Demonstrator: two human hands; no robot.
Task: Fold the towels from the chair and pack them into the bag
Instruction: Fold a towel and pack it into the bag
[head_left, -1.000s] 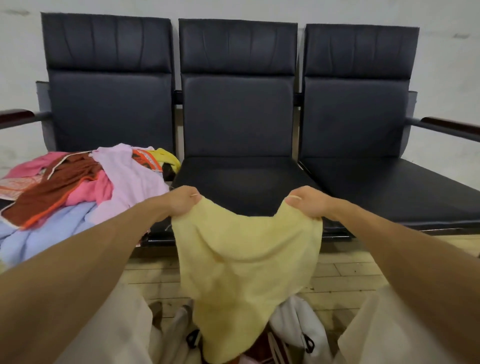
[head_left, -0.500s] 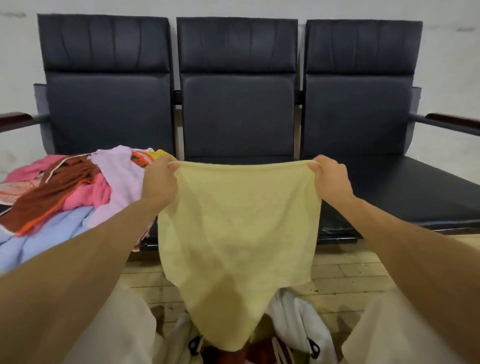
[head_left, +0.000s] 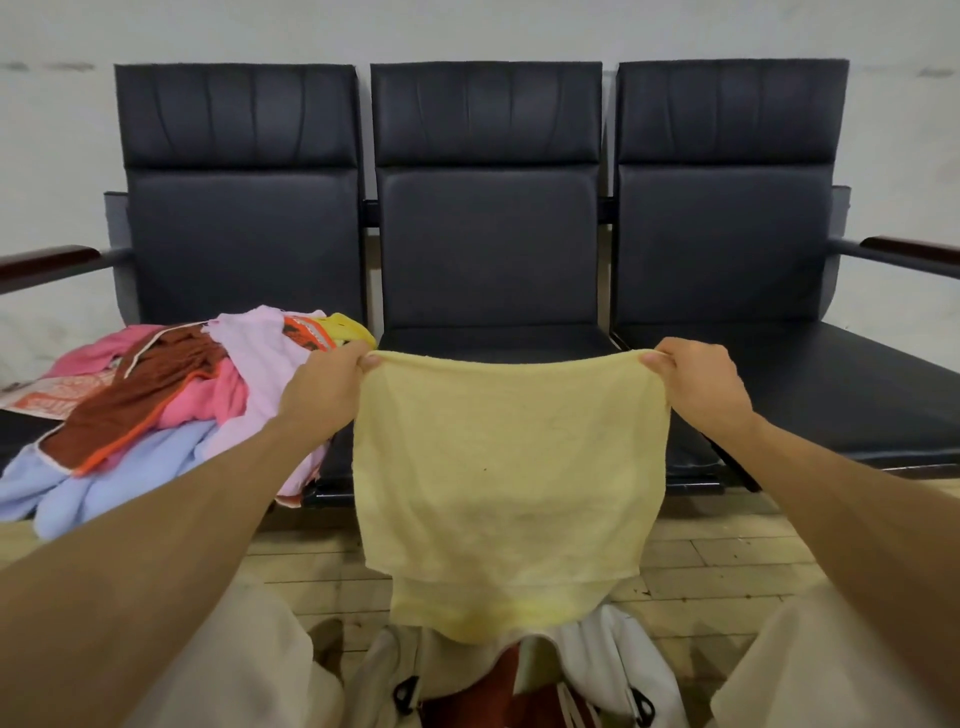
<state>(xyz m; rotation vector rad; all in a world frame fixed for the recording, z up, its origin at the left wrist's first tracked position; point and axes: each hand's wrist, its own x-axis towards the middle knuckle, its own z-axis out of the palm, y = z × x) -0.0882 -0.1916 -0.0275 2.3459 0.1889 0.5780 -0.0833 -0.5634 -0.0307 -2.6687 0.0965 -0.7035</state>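
A pale yellow towel hangs spread in front of the middle seat. My left hand pinches its upper left corner and my right hand pinches its upper right corner, so the top edge runs nearly taut between them. Its lower edge droops over a white bag standing open on the floor between my knees, with something red inside. On the left seat lies a pile of towels in pink, brown, lilac, light blue and yellow.
Three joined black chairs stand against a pale wall, with wooden armrests at both ends. The middle and right seats carry nothing. Below them is a tiled floor. My knees in light trousers flank the bag.
Both hands have risen and moved apart, pulling the sagging top edge of the yellow towel straight. The towel now hangs flatter and wider.
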